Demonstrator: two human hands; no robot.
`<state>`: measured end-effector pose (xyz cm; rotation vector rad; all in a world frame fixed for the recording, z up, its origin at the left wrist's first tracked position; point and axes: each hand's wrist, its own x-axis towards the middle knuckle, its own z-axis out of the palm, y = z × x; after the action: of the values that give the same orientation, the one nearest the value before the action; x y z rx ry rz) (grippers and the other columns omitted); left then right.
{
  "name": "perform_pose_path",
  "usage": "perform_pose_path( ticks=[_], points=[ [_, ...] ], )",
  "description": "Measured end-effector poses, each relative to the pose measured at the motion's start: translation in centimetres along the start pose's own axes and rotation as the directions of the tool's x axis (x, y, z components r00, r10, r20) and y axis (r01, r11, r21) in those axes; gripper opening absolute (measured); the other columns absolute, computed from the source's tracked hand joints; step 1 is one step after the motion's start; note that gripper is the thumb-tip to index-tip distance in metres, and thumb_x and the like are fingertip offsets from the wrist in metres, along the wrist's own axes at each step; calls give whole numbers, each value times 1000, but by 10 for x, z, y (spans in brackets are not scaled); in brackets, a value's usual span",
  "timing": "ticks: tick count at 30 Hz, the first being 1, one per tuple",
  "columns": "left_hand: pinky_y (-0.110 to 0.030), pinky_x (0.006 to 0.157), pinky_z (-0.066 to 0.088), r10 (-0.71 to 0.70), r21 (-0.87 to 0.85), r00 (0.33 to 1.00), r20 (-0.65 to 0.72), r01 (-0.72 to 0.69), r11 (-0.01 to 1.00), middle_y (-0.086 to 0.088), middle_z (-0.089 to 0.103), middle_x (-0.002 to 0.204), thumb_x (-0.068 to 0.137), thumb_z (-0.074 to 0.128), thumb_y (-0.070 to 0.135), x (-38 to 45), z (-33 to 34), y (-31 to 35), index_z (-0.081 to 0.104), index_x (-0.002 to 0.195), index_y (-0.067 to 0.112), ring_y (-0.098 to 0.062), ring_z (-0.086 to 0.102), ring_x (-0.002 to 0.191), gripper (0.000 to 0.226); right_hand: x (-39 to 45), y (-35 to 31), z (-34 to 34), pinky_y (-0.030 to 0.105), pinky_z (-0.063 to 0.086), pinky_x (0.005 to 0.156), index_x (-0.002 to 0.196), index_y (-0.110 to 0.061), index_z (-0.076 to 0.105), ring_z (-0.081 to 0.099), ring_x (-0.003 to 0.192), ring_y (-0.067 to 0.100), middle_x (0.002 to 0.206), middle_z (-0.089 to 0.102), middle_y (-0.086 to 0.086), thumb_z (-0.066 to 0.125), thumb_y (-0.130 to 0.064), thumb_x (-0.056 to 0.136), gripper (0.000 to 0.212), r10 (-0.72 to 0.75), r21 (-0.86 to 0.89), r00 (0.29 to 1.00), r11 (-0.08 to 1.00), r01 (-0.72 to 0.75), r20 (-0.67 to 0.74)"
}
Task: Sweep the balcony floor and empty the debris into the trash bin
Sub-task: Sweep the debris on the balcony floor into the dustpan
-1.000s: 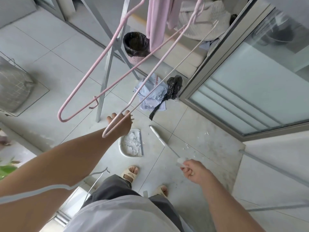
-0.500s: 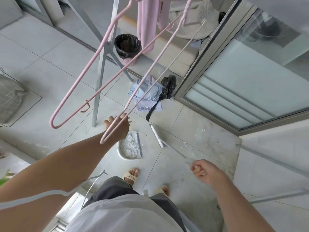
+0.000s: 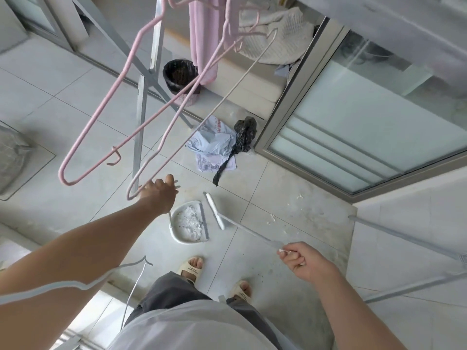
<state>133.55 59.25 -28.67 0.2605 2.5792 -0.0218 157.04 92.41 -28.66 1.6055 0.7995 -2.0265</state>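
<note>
Broom (image 3: 214, 210) swung nearer dustpan (image 3: 188, 224), right grip (image 3: 304, 261) grasping it, left grip (image 3: 159, 189) released behind hangers (image 3: 141, 137)

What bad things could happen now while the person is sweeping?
1. The white dustpan full of pale scraps sits right by the sandalled left foot; a step might tip it.
2. The outstretched left hand is beside the hanging pink wire hangers and could snag them.
3. The right hand holds the long white broom only at its handle tip, so scraps might scatter past the pan.
</note>
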Motion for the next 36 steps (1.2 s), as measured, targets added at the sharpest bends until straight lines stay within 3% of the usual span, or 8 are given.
perform_pose_path(
  ticks=[6, 10, 14, 18, 23, 29, 36],
  points=[
    [-58, 95, 40, -30, 32, 999, 16, 30, 999, -15, 52, 125, 103, 34, 39, -1, 5, -1, 34, 122, 14, -38, 44, 117, 31, 16, 21, 21, 11, 23, 27, 118, 2, 53, 35, 33, 1, 68, 46, 10, 40, 0, 96, 26, -95, -88, 993, 992, 89, -70],
    [-58, 94, 40, -18, 47, 1000, -3, 18, 999, -14, 52, 122, 103, 34, 39, -2, 10, 0, 34, 122, 14, -36, 45, 115, 31, 24, 53, 43, 11, 25, 28, 100, 2, 53, 36, 33, 2, 69, 45, 10, 39, 2, 96, 14, -59, -77, 997, 996, 54, -59],
    [-56, 94, 40, -16, 43, 1000, -17, 17, 999, -14, 53, 121, 103, 33, 39, -1, 12, 0, 35, 121, 14, -36, 46, 115, 31, 30, 71, 37, 11, 27, 27, 88, 0, 50, 35, 31, 4, 73, 46, 13, 40, 0, 99, 15, -14, 61, 1000, 998, 15, -19],
    [-50, 94, 41, -35, 51, 999, -42, 37, 998, -13, 54, 121, 103, 33, 40, -5, 12, 11, 36, 123, 15, -35, 47, 115, 32, 30, 62, -7, 12, 27, 25, 88, -4, 45, 35, 29, 5, 74, 47, 15, 41, -3, 101, 13, -11, 179, 1000, 984, 14, -18],
    [-44, 86, 45, 68, 45, 994, -83, -65, 997, -13, 54, 115, 103, 37, 37, -14, 12, 49, 38, 120, 12, -35, 57, 109, 30, 23, 66, -72, 14, 28, 24, 88, -7, 44, 39, 28, 8, 64, 51, 14, 42, -9, 99, 11, -24, 262, 999, 965, 30, -28],
    [-44, 90, 45, 223, 157, 975, -11, -219, 963, -14, 56, 120, 103, 35, 40, -27, -6, 136, 39, 122, 13, -34, 58, 113, 33, -5, 63, -158, 13, 26, 22, 82, -4, 45, 37, 25, 8, 54, 48, 14, 37, -6, 99, 19, -155, 386, 984, 905, 179, -91],
    [-45, 95, 44, 267, 317, 964, -11, -250, 915, -13, 56, 130, 101, 41, 24, -34, -20, 223, 35, 135, 17, -32, 57, 118, 35, -40, 56, -266, 10, 24, 23, 81, -1, 47, 33, 25, 4, 59, 41, 11, 34, 0, 97, 21, -244, 445, 943, 835, 322, -225]
  ],
)
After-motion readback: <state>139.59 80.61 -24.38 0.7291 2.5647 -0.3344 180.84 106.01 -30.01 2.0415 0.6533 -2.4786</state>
